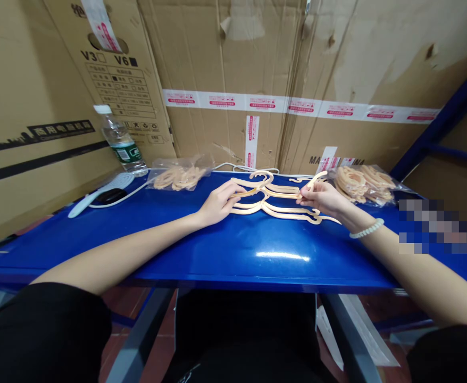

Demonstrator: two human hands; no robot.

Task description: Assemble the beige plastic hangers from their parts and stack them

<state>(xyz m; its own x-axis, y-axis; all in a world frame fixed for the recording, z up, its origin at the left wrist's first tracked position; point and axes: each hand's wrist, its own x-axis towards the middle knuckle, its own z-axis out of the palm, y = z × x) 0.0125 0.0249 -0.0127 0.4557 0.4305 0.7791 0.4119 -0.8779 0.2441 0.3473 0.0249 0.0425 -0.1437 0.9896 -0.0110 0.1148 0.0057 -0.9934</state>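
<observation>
Two beige plastic clothes hangers lie one before the other on the blue table. My left hand (219,202) pinches the left arm of the rear clothes hanger (279,192). My right hand (319,194) is closed at that hanger's right end, with a slim beige piece (317,180) sticking up from its fingers. Whether this piece is joined to the hanger I cannot tell. Nearer to me, the front hanger (285,213) rests flat, its left end partly behind my left fingers.
Clear bags of beige hanger parts lie at the back left (180,175) and back right (363,183) of the table (225,255). A water bottle (124,146), a pale fly swatter (101,192) and a black mouse (111,197) are at left. Cardboard (225,64) walls the back.
</observation>
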